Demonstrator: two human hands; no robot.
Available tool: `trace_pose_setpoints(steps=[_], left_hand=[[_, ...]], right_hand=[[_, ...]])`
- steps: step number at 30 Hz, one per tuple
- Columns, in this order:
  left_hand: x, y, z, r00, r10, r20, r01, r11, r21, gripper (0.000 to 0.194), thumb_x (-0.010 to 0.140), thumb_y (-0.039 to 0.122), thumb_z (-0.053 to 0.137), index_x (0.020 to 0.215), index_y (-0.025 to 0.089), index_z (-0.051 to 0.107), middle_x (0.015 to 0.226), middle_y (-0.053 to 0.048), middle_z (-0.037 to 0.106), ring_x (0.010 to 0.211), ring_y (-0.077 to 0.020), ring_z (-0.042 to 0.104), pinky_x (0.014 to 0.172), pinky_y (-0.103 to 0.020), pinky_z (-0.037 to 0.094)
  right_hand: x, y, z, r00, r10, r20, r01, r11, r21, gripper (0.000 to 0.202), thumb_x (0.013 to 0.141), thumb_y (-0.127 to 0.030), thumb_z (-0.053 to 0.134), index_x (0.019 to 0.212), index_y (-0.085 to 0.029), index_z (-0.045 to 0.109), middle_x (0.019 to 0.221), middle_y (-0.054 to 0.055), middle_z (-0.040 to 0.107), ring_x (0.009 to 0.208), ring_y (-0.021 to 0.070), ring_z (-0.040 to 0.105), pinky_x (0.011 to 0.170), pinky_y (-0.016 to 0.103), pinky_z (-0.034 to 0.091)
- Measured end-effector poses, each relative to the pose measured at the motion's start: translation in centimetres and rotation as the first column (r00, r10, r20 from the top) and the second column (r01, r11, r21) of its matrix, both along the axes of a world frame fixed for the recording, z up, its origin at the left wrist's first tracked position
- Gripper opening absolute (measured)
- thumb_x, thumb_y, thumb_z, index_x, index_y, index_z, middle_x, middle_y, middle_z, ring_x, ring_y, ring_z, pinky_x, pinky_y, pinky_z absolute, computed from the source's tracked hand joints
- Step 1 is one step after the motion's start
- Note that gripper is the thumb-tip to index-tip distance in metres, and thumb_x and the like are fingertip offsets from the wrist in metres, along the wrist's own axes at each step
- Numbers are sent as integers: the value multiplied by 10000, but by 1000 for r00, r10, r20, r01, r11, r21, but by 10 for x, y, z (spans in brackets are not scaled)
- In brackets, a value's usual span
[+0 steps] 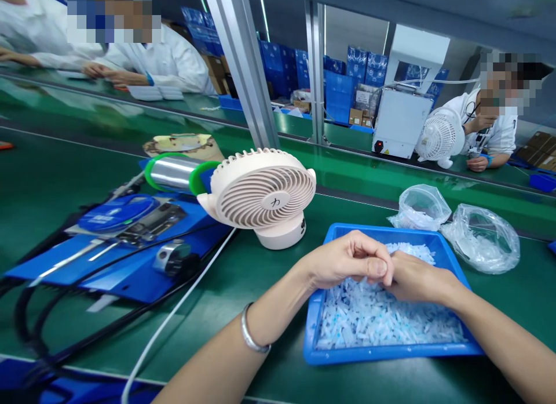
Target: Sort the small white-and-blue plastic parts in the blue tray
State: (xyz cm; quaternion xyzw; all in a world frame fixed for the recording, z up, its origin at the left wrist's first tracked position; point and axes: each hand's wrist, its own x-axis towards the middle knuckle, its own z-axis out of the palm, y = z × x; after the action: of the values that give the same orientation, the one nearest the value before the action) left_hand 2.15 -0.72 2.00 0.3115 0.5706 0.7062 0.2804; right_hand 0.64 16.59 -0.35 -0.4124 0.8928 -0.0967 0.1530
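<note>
A blue tray on the green table holds a heap of small white and pale blue pieces. Over its back half my two hands meet. My left hand, below a silver bangle on the wrist, has its fingers curled in, and what they hold, if anything, is hidden. Touching it from the right is my right hand, back upward, its fingers hidden behind the left hand. A cream fan stands left of the tray.
Two clear plastic bags lie behind the tray. At the left are a blue-plated metal device, black hoses and a white cable. A metal post rises behind. People in white coats sit across the table near a white fan.
</note>
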Motion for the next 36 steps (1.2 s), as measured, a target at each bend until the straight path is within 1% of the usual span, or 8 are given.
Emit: trace_pose_setpoints(steps=[3,5,9,13,19,27,31,36], left_hand=[[0,2,1,996,72,52,-74,997,36,172,665,267,599,583,116,610,484,6,436,438,-65,340,419,-217,212],[-4,2,1,965,192,177,-220,963,155,154,669,206,575,545,115,570,458,25,395,416,-50,319,397,-189,213],[-17,2,-1,744,314,590,-568,762,311,207,723,90,435,524,114,488,450,54,318,369,-26,253,361,-147,246],[-24,2,-1,607,349,714,-701,659,273,217,737,12,370,581,85,501,472,39,360,339,-6,248,315,-121,217],[-23,3,1,576,361,733,-723,644,251,227,703,-55,324,645,64,509,547,-11,453,318,15,226,301,-111,225],[-23,2,0,590,339,733,-673,708,214,195,755,40,361,633,86,506,488,25,399,320,-4,251,305,-123,245],[-20,4,1,619,399,676,-681,702,209,154,728,14,401,669,92,520,477,43,390,325,-3,254,312,-117,240],[-18,4,3,618,394,680,-696,677,241,181,719,-18,374,685,87,517,505,33,401,330,8,265,313,-103,235]], right_hand=[[-4,-2,5,999,0,-51,-4,998,-67,222,751,-68,383,778,-149,588,691,33,579,614,108,501,555,212,343],[-5,-4,8,989,-63,-135,48,992,-113,219,769,-70,371,744,-139,579,695,42,570,614,109,488,566,221,335],[-7,-7,15,941,-224,-253,173,963,-207,168,760,-79,403,674,-126,539,652,31,537,574,99,446,557,224,309],[-8,-7,15,920,-299,-252,251,946,-204,190,771,-108,391,618,-140,499,559,0,497,500,87,402,510,224,273],[-10,-5,8,922,-230,-310,256,965,46,177,743,-77,412,744,-123,583,774,79,585,669,150,518,591,253,312],[-10,-16,-2,956,-61,-286,81,995,57,255,833,-118,351,836,-132,605,801,72,569,694,146,504,643,261,333],[-13,-20,-13,942,6,-336,33,993,112,261,831,-119,351,959,-147,577,840,91,530,676,151,480,614,270,327],[-16,-21,-18,937,37,-347,17,988,151,226,817,-120,374,885,-135,589,843,101,510,681,156,474,607,271,326]])
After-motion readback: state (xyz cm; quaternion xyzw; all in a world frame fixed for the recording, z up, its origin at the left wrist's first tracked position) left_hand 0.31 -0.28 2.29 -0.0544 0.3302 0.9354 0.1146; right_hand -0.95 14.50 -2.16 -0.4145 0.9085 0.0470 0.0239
